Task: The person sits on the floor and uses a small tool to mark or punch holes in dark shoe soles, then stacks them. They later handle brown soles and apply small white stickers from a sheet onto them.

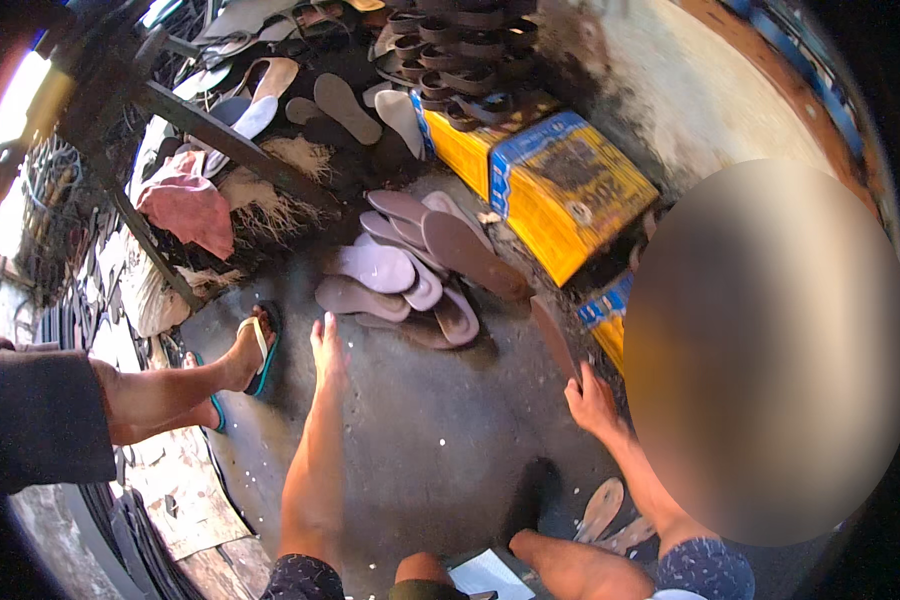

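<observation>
My right hand (pixel 592 402) grips the end of a brown shoe sole (pixel 554 338), held tilted with its narrow edge toward me. My left hand (pixel 328 350) reaches forward with fingers stretched out, holding nothing, just short of a loose pile of soles. In that pile a pale lilac sole (pixel 372 268) lies among greyish-brown ones, and a long dark brown sole (pixel 470 254) rests on its right side. The soles overlap on the dark floor (pixel 420 410), so several are partly hidden.
Yellow and blue cartons (pixel 570 190) stand beyond the pile, topped by stacked black sandal straps (pixel 465 60). At left are another person's leg (pixel 180 390), a metal frame (pixel 230 140) and a pink cloth (pixel 185 205). Pale soles (pixel 600 508) lie near my leg. A blurred oval hides the right side.
</observation>
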### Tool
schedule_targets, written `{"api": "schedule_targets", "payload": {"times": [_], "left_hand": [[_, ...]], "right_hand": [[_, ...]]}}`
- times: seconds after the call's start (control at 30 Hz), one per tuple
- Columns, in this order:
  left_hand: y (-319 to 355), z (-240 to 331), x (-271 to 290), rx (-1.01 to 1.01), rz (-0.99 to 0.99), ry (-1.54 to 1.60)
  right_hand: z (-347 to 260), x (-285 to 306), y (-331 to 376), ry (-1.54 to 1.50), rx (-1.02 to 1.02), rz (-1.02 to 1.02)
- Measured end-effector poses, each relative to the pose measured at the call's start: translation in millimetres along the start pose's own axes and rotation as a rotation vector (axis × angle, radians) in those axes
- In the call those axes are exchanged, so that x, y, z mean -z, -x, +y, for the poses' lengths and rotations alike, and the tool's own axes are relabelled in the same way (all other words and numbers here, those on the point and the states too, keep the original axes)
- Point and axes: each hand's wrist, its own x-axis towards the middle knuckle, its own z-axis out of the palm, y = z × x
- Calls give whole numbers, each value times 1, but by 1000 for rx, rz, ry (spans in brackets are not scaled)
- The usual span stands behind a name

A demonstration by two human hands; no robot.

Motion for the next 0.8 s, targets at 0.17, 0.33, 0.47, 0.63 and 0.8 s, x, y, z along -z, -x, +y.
{"api": "schedule_targets", "payload": {"times": [0.17,0.33,0.47,0.63,0.8], "left_hand": [[-69,-19,-14,255,186,207],[-96,29,-111,235,180,34],[-114,13,-91,43,-21,-222],[-62,-45,-7,-157,-127,-701],[71,-83,77,-234,-287,-865]], "right_hand": [[-180,17,-202,-423,359,-80],[-167,0,-400,-45,80,-226],[-195,-68,-353,-9,145,-306],[-172,-112,-194,18,105,-291],[-166,-126,39,-175,-120,-217]]}}
